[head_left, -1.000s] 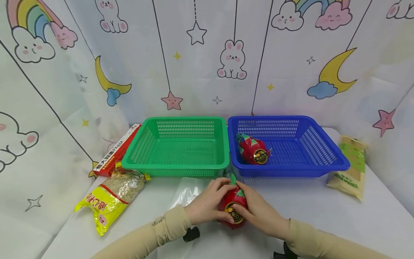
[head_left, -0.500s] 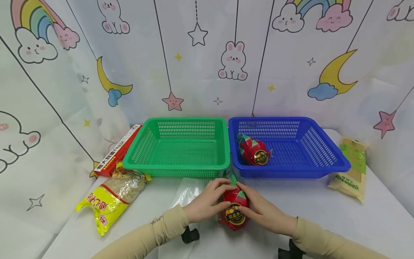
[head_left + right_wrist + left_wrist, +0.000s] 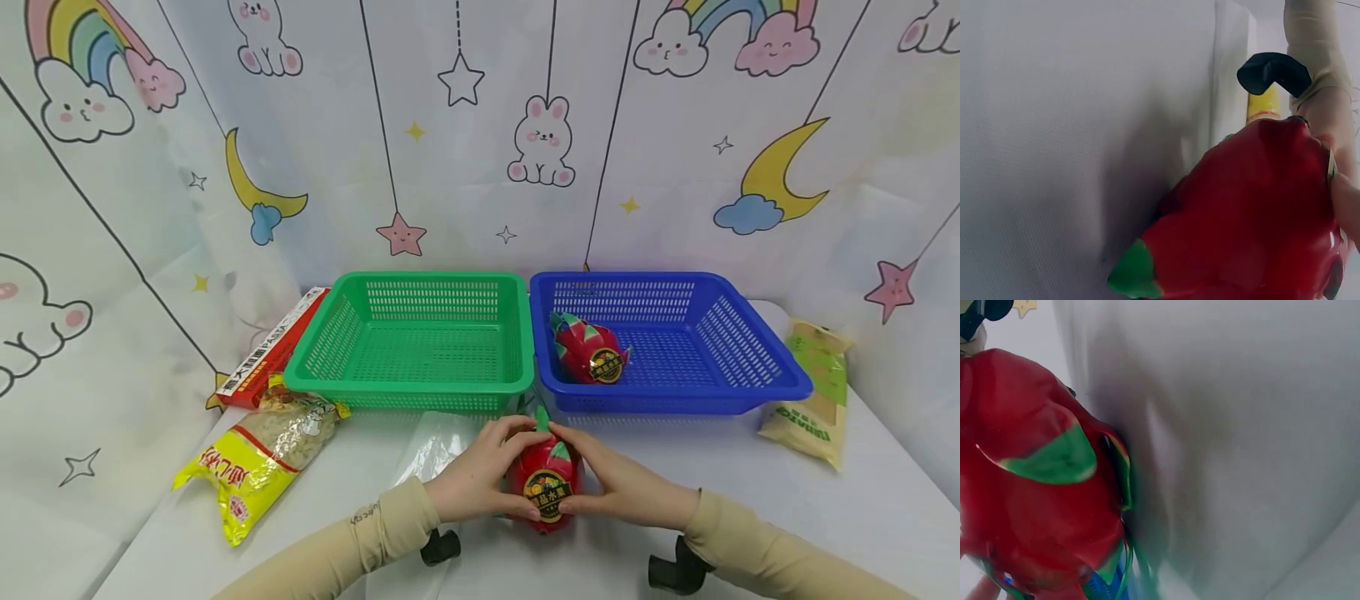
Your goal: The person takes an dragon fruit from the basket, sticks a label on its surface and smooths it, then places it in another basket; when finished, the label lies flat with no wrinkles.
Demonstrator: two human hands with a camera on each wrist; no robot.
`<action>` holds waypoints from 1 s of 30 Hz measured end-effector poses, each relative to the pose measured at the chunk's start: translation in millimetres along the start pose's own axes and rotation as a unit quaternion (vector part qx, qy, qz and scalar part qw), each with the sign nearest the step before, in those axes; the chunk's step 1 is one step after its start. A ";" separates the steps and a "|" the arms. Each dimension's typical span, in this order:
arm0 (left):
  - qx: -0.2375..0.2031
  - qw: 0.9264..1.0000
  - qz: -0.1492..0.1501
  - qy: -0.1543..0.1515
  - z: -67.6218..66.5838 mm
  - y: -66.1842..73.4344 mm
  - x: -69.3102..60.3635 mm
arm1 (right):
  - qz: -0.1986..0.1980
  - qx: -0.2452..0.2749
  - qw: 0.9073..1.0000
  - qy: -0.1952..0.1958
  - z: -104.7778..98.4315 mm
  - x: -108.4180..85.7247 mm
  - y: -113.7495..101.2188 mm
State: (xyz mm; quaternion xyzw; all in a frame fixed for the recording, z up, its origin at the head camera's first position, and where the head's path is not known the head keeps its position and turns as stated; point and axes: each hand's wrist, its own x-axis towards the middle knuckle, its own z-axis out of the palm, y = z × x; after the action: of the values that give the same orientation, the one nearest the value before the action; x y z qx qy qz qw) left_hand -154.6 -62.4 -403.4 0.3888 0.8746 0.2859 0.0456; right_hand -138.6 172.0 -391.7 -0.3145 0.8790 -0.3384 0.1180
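Observation:
A red dragon fruit [image 3: 546, 458] with green-tipped scales and a black-and-gold label stands at the front middle of the table. My left hand [image 3: 480, 477] holds its left side, and my right hand [image 3: 630, 487] holds its right side. Both thumbs lie low on the label, with the fingertips near the top. In the left wrist view the dragon fruit [image 3: 1035, 506] fills the left side; in the right wrist view its red skin [image 3: 1254, 212] fills the lower right. Another dragon fruit [image 3: 585, 348] lies in the left part of the blue basket [image 3: 675, 400].
A green basket [image 3: 408, 387] stands left of the blue one. Beneath my left forearm lies a clear plastic bag [image 3: 435, 446]. Farther left are a yellow food packet [image 3: 258, 467] and a red pasta box [image 3: 262, 362]. A tan-and-green packet [image 3: 813, 396] lies at the right.
The dragon fruit has turned and tilted slightly between my hands, showing its label more fully. My right hand has shifted a little right, and its thumb has slid lower.

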 end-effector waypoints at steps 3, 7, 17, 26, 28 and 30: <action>0.001 1.000 0.006 -0.004 -1.6 -2.4 0.6 | -0.002 0.011 1.000 -0.011 -2.3 0.9 1.0; 0.006 1.000 0.012 -0.024 -6.8 -5.1 1.2 | -0.006 0.016 0.999 -0.034 -8.8 1.0 4.3; 0.003 0.998 -0.024 -0.051 -27.4 -5.1 -1.7 | -0.003 -0.001 1.000 -0.004 -24.7 0.8 9.5; 0.059 0.998 -0.024 -0.026 -8.8 0.4 1.5 | 0.052 0.017 0.998 0.029 -0.7 2.4 -3.5; 0.051 0.998 -0.029 -0.016 -7.1 0.8 1.5 | 0.037 0.020 0.999 0.028 0.9 1.7 -1.5; 0.040 0.999 -0.033 -0.014 -6.3 0.7 0.8 | 0.023 0.024 0.999 0.027 0.9 0.9 2.8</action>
State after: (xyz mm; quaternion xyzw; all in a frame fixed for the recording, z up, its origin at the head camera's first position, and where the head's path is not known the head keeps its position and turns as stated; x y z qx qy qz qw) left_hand -156.6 -64.4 -397.7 0.3652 0.8970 0.2434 0.0520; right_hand -140.2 172.6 -394.2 -0.2821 0.8806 -0.3646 0.1098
